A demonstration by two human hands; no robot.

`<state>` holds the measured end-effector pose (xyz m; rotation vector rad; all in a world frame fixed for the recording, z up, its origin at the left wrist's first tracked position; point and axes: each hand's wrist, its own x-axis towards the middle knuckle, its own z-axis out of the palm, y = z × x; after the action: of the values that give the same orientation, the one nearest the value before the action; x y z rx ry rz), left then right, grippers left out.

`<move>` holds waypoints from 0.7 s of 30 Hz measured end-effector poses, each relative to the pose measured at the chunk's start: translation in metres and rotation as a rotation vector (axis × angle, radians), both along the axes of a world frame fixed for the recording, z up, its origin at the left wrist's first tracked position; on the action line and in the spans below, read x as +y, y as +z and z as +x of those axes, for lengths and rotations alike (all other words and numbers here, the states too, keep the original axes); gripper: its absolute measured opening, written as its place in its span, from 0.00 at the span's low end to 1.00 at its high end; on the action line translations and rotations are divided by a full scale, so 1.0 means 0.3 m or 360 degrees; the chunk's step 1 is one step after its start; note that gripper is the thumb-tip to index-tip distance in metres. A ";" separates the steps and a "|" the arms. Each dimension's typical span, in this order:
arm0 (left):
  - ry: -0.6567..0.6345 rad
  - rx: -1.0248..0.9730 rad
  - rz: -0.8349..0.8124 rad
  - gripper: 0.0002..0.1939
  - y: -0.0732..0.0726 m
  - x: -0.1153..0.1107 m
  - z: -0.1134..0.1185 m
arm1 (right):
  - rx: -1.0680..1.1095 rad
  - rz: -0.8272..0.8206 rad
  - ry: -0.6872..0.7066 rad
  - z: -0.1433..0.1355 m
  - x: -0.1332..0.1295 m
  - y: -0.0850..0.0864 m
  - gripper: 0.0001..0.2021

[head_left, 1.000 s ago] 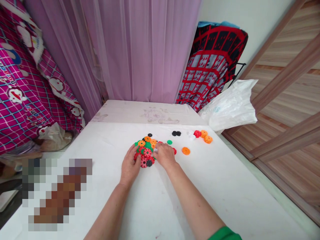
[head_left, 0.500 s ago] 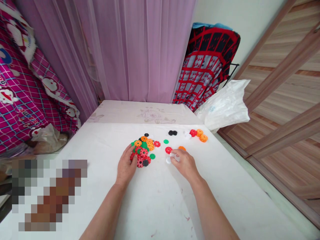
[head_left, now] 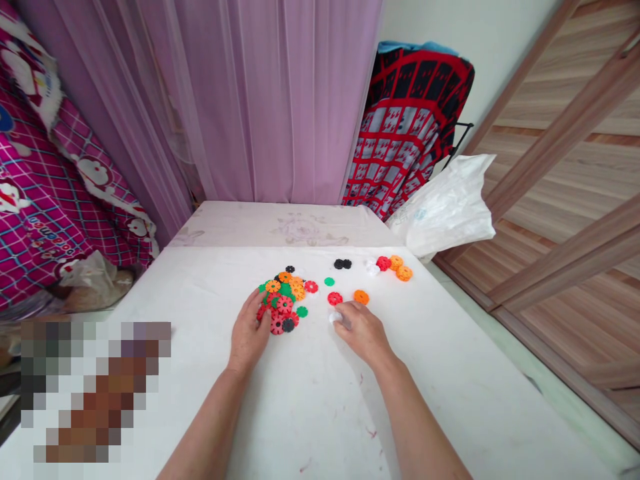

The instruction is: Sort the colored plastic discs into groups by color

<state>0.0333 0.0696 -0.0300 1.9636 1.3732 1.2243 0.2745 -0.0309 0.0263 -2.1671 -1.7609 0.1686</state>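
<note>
A heap of notched plastic snowflake discs (head_left: 285, 305) in red, green, orange and black lies on the white-covered table. My left hand (head_left: 249, 333) rests at the heap's left edge, thumb and fingers apart, touching the discs without gripping one. To the right, my right hand (head_left: 363, 330) has its thumb and fingertips on a white snowflake disc (head_left: 334, 318) near the tabletop; the fingers partly hide it. Just beyond the right fingertips are a red disc (head_left: 335, 299) and an orange disc (head_left: 361, 297). One green disc (head_left: 329, 282) lies farther back.
Two black discs (head_left: 343, 264) sit toward the back. Right of them is a row of white, red and orange discs (head_left: 395, 263). A white plastic bag (head_left: 443, 207) stands at the table's back right corner. A purple curtain (head_left: 285, 100) hangs behind.
My right hand has shifted slightly at the white disc, and more of the orange disc beyond it shows. My left hand stays at the heap. The whole view has moved slightly.
</note>
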 end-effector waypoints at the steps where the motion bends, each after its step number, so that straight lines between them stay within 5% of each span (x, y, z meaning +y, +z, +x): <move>1: -0.0004 0.0003 0.0000 0.21 0.000 0.000 0.000 | 0.0021 -0.0031 -0.0038 0.002 -0.007 0.005 0.13; 5: -0.0007 0.0010 -0.0007 0.21 0.000 -0.001 -0.002 | 0.0010 -0.0229 -0.0209 0.014 -0.037 0.025 0.09; 10: -0.0004 -0.0016 -0.0019 0.21 0.002 -0.003 0.000 | -0.0065 -0.0369 -0.0166 0.013 -0.048 0.026 0.11; 21: -0.0017 -0.0018 -0.0015 0.21 -0.004 0.001 0.001 | -0.0017 -0.0336 -0.0227 0.005 -0.034 0.011 0.12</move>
<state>0.0337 0.0698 -0.0313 1.9519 1.3588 1.2202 0.2760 -0.0410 0.0296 -2.4360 -1.6516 0.3208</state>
